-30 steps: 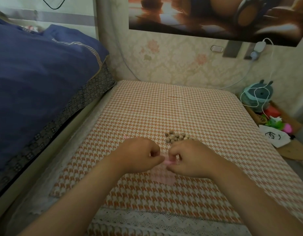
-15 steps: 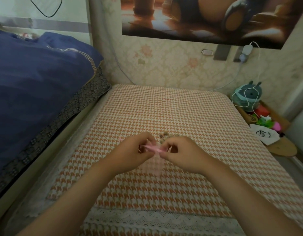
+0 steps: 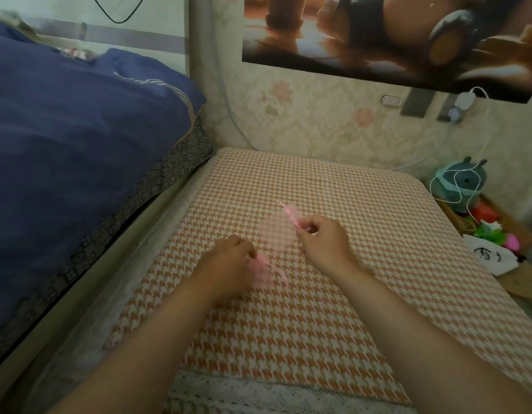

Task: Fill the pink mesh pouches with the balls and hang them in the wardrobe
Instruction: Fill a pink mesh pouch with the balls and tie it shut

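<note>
My right hand [image 3: 324, 240] pinches the top of a sheer pink mesh pouch [image 3: 276, 231], which hangs spread out above the orange houndstooth tablecloth [image 3: 348, 309]. Its pink drawstring [image 3: 289, 211] sticks up past my fingers. My left hand [image 3: 229, 264] is lower and nearer to me, closed on a second pink mesh pouch [image 3: 263, 273] that lies bunched against the cloth with a ribbon trailing to the right. No balls show in this view; the spot where they lay is behind my right hand and the raised pouch.
A bed with a dark blue duvet [image 3: 79, 144] runs along the left of the table. On the right stands a low wooden shelf [image 3: 521, 282] with a teal plush [image 3: 457, 183], a white cable and small toys. The wallpapered wall closes the far side.
My hands were together on the pink mesh; now they have parted, each with a pouch. The right one rose and moved away, and the pile of balls is no longer in sight.
</note>
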